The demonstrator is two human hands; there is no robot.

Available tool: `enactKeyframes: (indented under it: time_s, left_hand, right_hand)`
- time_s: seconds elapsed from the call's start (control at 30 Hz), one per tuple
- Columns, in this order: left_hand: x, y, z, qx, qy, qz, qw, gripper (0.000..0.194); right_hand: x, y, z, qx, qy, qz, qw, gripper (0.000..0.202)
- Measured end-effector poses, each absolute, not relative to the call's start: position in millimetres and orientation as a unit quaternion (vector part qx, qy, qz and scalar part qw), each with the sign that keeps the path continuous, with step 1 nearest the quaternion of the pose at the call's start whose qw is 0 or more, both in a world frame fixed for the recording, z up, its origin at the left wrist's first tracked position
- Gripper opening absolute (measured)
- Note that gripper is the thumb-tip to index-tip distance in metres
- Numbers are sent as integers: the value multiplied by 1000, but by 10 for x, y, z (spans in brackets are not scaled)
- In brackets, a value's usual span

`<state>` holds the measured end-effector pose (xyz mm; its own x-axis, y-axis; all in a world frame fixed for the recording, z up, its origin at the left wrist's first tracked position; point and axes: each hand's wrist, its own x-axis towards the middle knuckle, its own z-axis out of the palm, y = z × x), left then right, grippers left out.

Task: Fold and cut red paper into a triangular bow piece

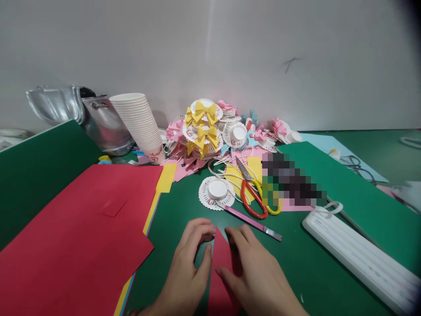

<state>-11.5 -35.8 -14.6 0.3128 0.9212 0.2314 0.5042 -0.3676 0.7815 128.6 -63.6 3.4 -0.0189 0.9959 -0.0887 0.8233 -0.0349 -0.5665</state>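
Observation:
A narrow piece of red paper (pixel 221 276) with a pointed top lies on the green table between my hands. My left hand (pixel 192 259) is at its left edge, fingers curved and apart, the thumb near the edge. On the other side my right hand (pixel 250 263) rests with its thumb on the paper and its fingers spread along the right edge. Just beyond them are a fringed white paper cup piece (pixel 217 189), a pink craft knife (pixel 246 218) and scissors with red and yellow handles (pixel 255 193).
Large red sheets (pixel 82 237) cover the left. Behind stand a silver bag (pixel 108 125), stacked paper cups (pixel 136 125) and a pile of cup flowers with bows (pixel 205 131). A white power strip (pixel 358 254) lies at right, beside a green board (pixel 355 188).

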Motion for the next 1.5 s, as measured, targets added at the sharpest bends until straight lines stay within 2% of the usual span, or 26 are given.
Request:
enactKeyframes:
  time_s: [0.13, 0.27, 0.37, 0.53, 0.67, 0.93, 1.1, 1.2, 1.27, 1.3, 1.37, 1.43, 1.5]
  left_hand:
    - [-136, -376, -143, 765, 476, 334, 276, 18]
    - [-146, -365, -128, 765, 479, 332, 273, 18]
    - [-152, -356, -136, 769, 476, 326, 275, 18]
    - [-138, -372, -150, 761, 482, 325, 286, 21]
    - [-129, -382, -165, 759, 488, 328, 279, 22]
    - [-158, -378, -231, 843, 467, 246, 108, 36]
    - [-141, -388, -232, 836, 476, 248, 112, 35]
    - [-144, -383, -255, 845, 468, 241, 98, 39]
    - [-145, -382, -270, 848, 465, 239, 88, 42]
    - [-143, -383, -273, 848, 464, 240, 86, 43]
    - [-136, -386, -273, 848, 464, 241, 88, 45]
    - [-128, -390, -265, 845, 467, 244, 91, 45]
    - [-121, -393, -254, 842, 469, 251, 92, 42]
  right_hand:
    - [1287, -638, 37, -677, -701, 167, 150, 27]
    - [1272, -619, 9, -672, -697, 195, 156, 20]
    - [1258, -608, -9, -664, -702, 197, 164, 22]
    - [1209, -607, 13, -690, -692, 181, 114, 39]
    - [1196, -597, 39, -695, -673, 227, 116, 38]
    - [1330, -566, -93, -653, -672, 277, 212, 32]
    - [1369, -554, -152, -611, -686, 300, 259, 29]
    - [1653, -411, -16, -600, -700, 235, 308, 24]
    - [2028, -231, 124, -648, -673, 91, 346, 21]
    - [2251, -126, 190, -657, -675, 23, 336, 20]
    - [2694, 84, 280, -684, -676, -26, 271, 21]
    - [3042, 255, 300, -707, -683, -7, 185, 25]
    - [3237, 367, 260, -709, -691, 9, 140, 26]
